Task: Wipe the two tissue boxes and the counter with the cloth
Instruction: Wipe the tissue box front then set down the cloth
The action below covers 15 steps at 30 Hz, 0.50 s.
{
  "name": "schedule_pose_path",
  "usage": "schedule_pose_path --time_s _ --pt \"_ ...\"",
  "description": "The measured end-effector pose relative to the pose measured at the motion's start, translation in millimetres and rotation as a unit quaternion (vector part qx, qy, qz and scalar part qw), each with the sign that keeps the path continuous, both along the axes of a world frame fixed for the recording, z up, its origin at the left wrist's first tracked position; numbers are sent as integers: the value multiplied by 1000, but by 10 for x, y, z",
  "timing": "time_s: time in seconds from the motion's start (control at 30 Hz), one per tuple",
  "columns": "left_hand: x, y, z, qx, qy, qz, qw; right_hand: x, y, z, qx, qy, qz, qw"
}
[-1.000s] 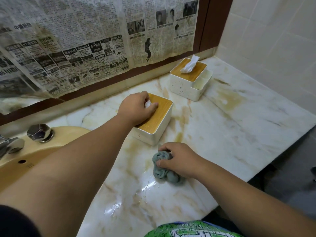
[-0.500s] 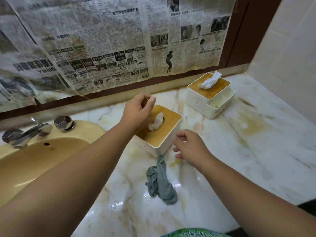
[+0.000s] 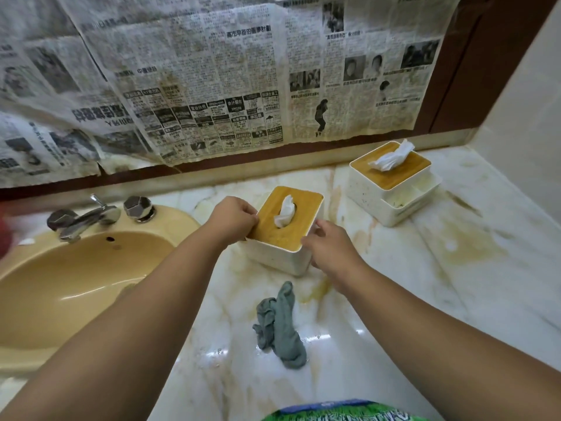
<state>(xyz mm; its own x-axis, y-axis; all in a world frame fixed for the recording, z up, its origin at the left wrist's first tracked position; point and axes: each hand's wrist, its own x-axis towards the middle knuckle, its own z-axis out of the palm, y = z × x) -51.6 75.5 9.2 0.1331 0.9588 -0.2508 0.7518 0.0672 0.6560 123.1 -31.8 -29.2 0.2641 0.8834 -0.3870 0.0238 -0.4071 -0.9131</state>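
Partly, the grip on the near tissue box (image 3: 280, 238) could not be read in full: the left hand (image 3: 232, 218) had its fingers curled against the left edge of the wooden lid, their tips hidden behind the knuckles. The right hand (image 3: 329, 249) was curled round the box's near right corner, with the fingers on the far side of the hand out of sight. Both hands gripped the box, which stood on the marble tabletop (image 3: 440, 284) beside the sink (image 3: 60, 284), a white tissue (image 3: 285, 211) poking up through the lid's slot.

The cloth (image 3: 280, 326), grey-green and crumpled, lay loose on a wet, shiny patch of the tabletop just in front of that box, between the two forearms and touched by neither hand. The far tissue box (image 3: 368, 189) sat well apart at the back right near the corner, a tissue (image 3: 391, 156) sticking out of it; what lay in its open side tray (image 3: 406, 199) was too small to tell.

A red blur (image 3: 6, 235) at the left edge could not be made out, and a green printed fabric (image 3: 343, 413) was cut off at the bottom. Yellowed newspaper (image 3: 212, 86) covered the wall behind, its lower edge hanging above the chrome tap (image 3: 86, 218). Brownish stains marked the tabletop around both boxes.
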Motion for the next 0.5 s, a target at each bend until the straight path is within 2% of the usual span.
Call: schedule_pose_path --time_s 0.27,0.5 --pt "162 -159 -116 -25 -105 134 985 375 370 191 36 -63 64 995" --pt "329 -363 -163 -8 -162 188 969 554 560 268 7 -9 107 994"
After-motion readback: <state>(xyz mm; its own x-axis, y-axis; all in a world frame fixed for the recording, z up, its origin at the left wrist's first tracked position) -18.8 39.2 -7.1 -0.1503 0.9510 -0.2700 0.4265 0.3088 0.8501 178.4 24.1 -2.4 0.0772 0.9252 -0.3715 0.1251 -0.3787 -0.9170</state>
